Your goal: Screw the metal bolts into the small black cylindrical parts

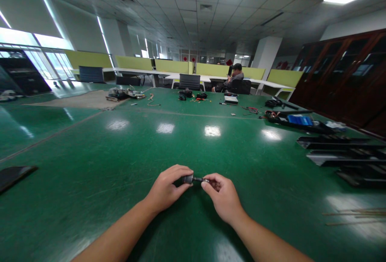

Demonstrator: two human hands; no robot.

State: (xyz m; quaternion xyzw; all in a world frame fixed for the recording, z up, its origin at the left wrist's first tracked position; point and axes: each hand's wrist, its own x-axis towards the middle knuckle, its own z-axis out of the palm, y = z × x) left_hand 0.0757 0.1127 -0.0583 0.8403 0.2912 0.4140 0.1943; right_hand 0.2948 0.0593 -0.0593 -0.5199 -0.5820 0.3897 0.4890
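Observation:
Just above the green table (169, 149), my left hand (169, 185) grips a small dark cylindrical part (188, 179) between thumb and fingers. A thin dark shaft (197, 179) extends from that part toward the right. My right hand (223, 197) pinches the far end of this shaft between thumb and forefinger. The two hands are close together, with a short stretch of the shaft showing between them. What the part is exactly is too small to tell.
A dark flat object (15, 175) lies at the left edge. Black metal channels (343, 157) and thin sticks (356, 213) are on the right, with a blue item (299, 120) behind. Electronic parts (117, 94) and tools (200, 97) stand farther back. A person (237, 78) sits beyond the table.

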